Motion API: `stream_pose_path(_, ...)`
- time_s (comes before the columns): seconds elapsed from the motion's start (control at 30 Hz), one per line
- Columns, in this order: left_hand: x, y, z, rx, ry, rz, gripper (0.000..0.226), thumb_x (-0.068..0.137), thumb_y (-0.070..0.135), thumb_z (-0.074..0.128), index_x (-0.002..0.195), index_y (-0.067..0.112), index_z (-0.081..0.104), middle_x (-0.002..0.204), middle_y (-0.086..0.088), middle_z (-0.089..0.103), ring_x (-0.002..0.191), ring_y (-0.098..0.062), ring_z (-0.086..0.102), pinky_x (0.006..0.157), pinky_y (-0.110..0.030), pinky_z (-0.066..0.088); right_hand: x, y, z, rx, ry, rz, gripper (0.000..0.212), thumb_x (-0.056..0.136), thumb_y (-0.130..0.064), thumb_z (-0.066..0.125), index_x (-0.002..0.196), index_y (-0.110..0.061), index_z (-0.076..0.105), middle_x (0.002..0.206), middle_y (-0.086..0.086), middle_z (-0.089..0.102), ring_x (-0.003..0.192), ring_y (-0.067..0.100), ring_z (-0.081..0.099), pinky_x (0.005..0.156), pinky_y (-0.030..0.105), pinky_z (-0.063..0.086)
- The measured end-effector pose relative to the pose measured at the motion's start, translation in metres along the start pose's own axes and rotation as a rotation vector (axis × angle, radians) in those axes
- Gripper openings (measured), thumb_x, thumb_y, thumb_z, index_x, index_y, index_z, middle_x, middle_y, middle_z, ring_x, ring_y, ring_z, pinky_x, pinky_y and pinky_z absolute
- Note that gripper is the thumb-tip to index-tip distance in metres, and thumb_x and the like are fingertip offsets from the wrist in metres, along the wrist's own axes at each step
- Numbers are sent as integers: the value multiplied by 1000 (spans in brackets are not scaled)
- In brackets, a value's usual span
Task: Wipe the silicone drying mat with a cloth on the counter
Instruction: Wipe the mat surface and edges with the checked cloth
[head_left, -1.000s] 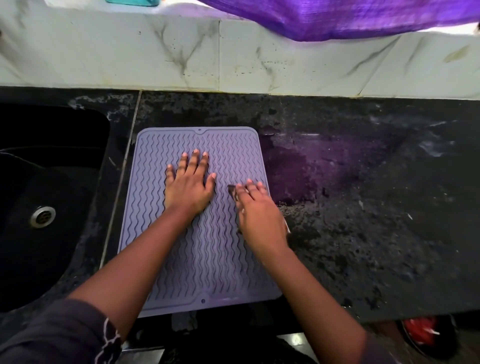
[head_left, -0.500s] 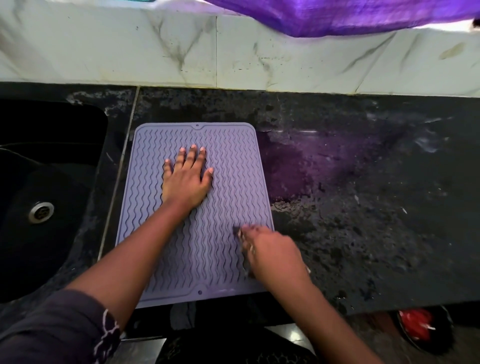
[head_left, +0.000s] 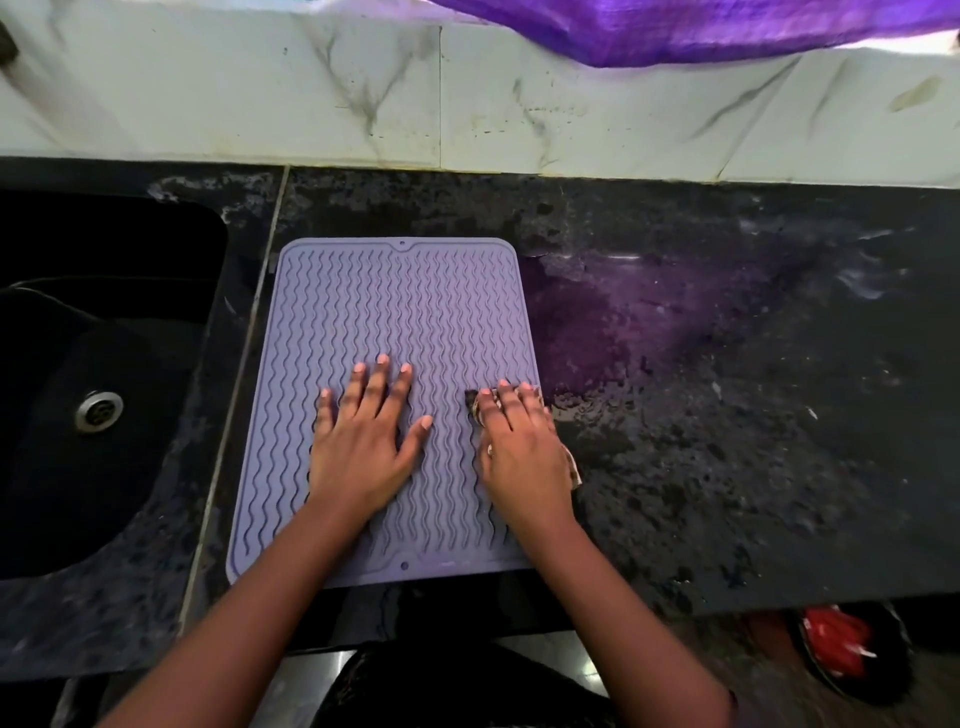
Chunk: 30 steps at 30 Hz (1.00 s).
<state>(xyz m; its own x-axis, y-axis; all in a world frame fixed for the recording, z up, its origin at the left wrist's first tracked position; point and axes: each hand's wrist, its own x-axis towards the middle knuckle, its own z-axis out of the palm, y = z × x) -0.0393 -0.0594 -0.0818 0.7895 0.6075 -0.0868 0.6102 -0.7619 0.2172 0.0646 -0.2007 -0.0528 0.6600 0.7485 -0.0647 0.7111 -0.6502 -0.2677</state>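
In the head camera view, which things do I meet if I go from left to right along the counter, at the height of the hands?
Sink drain → left hand flat on the silicone drying mat → right hand pressing the cloth → wet black counter.

text: none readable | labels, brands, numbers, signs: none that I can make out | checked: everything under my fingers and around them | marks seen: only wavy ridges and stains, no lettering
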Motion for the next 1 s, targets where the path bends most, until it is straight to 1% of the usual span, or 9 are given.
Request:
stream_pose_path(0.1,1,1,1,16,16,0,72,85,65,1,150,35,-4,160,6,-4,147,-16,-7,116,-46,-7,-26,3,-3,-95,-95,-27,54,66,-13,75,118,-5,63,118,16,65,112,36,59,93,44,48)
stream_pose_path(0.17,0,0,2,14,15,4,72,85,65,2,150,34,-4,160,6,-4,147,-17,-7,116,-46,-7,-47,1,-18,-106,-162,-44,48,69,-13,73,116,-7,64,115,15,66,107,33,63,89,40,51)
stream_pose_path(0.3,0,-1,1,8,10,16,69,88,63,4,150,33,-5,160,5,-5,147,-18,-7,116,-47,-7,-36,1,-50,32,-157,-3,41,95,-20,44,136,-25,44,131,5,55,111,27,57,94,37,45)
stream_pose_path(0.5,-2,2,-3,-25,22,12,64,95,57,17,151,31,0,161,3,-2,147,-19,-5,117,-47,-6,5,-2,0,72,-12,11,46,92,-21,49,137,-17,44,147,9,39,140,27,26,112,45,26)
stream_pose_path(0.63,-2,2,-3,-22,21,12,64,95,57,18,151,31,0,161,3,-2,147,-20,-6,116,-47,-7,-26,2,-7,3,-18,-72,50,92,-14,46,141,-15,38,150,8,35,141,23,24,115,31,16)
stream_pose_path(0.73,-2,1,-2,-21,18,14,64,94,57,17,150,31,-1,161,2,-2,147,-20,-6,116,-47,-7,-62,5,-23,-31,-158,-115,50,94,-17,42,143,-22,33,153,1,30,141,16,23,112,28,21)
stream_pose_path(0.83,-2,1,-2,-18,20,21,64,94,58,17,150,31,-1,161,2,-2,147,-20,-7,116,-47,-7,-74,12,-47,-28,-323,-121,44,94,-22,47,136,-30,44,145,-5,43,130,17,43,106,34,37)
stream_pose_path(0.9,-2,1,-2,-20,18,24,64,95,57,16,150,31,-1,161,2,-3,147,-20,-7,116,-47,-7,-63,11,-53,52,-203,-34,41,94,-25,48,135,-30,46,144,-6,44,124,17,49,103,34,38)
stream_pose_path(1.0,-2,1,-1,-14,27,22,64,94,58,16,150,30,0,161,1,-2,147,-20,-7,116,-48,-7,-47,-1,-26,63,-71,44,46,96,-29,43,142,-25,36,152,-3,30,140,16,26,113,38,20)
